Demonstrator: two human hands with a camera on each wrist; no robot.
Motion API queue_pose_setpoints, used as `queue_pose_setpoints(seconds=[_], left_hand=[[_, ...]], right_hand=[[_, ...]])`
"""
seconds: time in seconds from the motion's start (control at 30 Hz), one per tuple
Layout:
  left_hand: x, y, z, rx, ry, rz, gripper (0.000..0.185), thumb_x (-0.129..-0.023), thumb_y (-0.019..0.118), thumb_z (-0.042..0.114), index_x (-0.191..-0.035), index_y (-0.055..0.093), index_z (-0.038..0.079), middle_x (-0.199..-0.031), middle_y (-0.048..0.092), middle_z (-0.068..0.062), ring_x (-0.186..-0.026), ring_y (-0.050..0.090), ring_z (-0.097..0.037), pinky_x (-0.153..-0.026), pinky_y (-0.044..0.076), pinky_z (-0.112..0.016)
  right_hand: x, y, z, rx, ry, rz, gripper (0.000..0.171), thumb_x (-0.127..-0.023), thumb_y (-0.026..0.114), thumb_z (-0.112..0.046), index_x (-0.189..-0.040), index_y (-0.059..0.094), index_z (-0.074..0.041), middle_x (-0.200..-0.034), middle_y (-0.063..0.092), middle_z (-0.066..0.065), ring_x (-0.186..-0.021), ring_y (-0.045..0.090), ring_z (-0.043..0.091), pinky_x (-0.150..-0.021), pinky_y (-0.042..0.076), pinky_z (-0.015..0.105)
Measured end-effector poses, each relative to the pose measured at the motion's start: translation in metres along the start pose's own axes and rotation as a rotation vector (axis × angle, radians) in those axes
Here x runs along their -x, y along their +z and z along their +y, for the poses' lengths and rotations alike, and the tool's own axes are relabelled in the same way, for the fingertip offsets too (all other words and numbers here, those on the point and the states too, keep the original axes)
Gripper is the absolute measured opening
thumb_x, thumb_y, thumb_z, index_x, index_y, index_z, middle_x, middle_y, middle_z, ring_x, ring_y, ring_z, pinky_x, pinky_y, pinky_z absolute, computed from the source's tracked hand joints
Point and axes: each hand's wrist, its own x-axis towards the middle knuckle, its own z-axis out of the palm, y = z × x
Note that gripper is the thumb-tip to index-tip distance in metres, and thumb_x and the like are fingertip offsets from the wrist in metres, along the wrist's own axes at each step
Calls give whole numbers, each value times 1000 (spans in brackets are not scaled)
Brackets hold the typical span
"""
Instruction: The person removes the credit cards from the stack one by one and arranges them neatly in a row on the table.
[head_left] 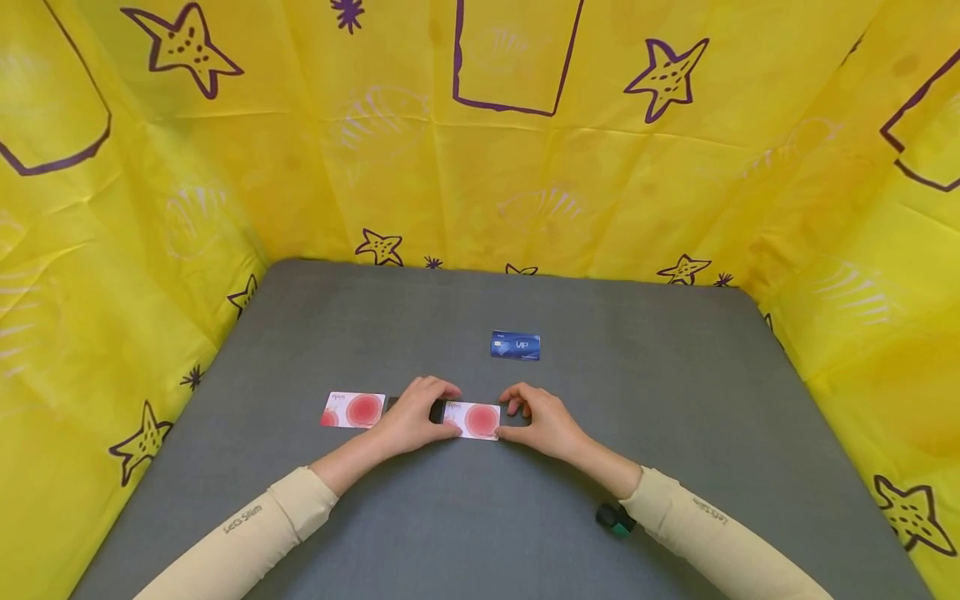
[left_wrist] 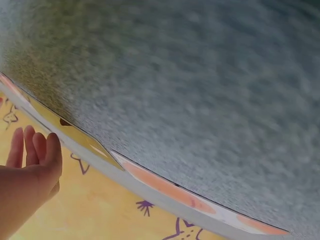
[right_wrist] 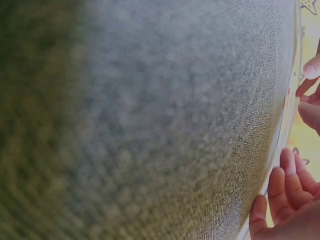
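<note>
Head view: card between both hands' fingertips, touching.

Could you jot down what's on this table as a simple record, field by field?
surface: grey mat
backdrop: yellow sheet with purple stars
card in hand: white card with red circle, flat on the mat
left hand: grips the card's left end
right hand: fingertips at the card's right end
other cards: matching red-circle card to the left; blue card farther back
near right sleeve: small black-and-green object
</note>
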Motion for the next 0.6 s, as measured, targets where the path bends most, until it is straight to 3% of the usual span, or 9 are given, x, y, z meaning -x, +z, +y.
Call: queue_pose_setpoints(seconds=[0.2, 0.6], left_hand=[[-5, 2, 5, 57, 3, 11, 48, -75, 84, 20, -116, 64, 2, -110, 63, -9, -101, 55, -24, -91, 43, -42], [-22, 6, 10, 129, -44, -5, 45, -77, 83, 16, -115, 63, 2, -104, 62, -11, -94, 57, -25, -86, 47, -37]], right_hand=[[0, -1, 3, -81, 6, 20, 43, -75, 85, -22, -110, 63, -9, -89, 63, 1, -76, 53, 17, -68, 43, 25], [-6, -5, 13, -134, 31, 59, 42, -74, 86, -15, -109, 62, -8, -91, 64, 3, -73, 54, 17, -65, 45, 23]])
